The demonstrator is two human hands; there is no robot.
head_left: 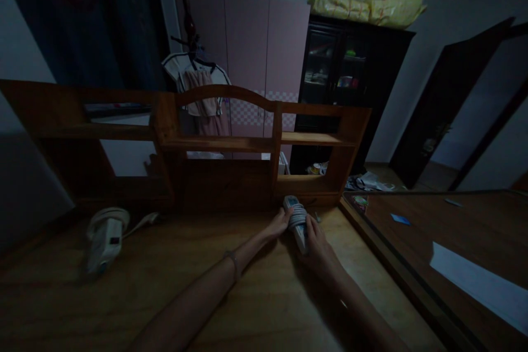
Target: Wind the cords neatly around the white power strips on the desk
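Note:
A slim white power strip (pixel 302 239) with a pale cord (pixel 297 216) wound several times round its middle is held just above the wooden desk (pixel 247 297), near the shelf unit. On its left side, my left hand (pixel 281 222) grips it by the wound cord. Closed round its lower right side is my right hand (pixel 315 239). The fingers of both hands are partly hidden. Farther left on the desk lies a second white power strip (pixel 103 245), its cord looped at the far end and a plug trailing to the right.
A wooden shelf unit (pixel 218 146) runs along the desk's back edge. To the right, a brown tabletop (pixel 412 247) carries a white sheet (pixel 478 280) and a small blue card (pixel 400 219). Behind stand a pink wardrobe (pixel 247 49) and a dark cabinet (pixel 355 66).

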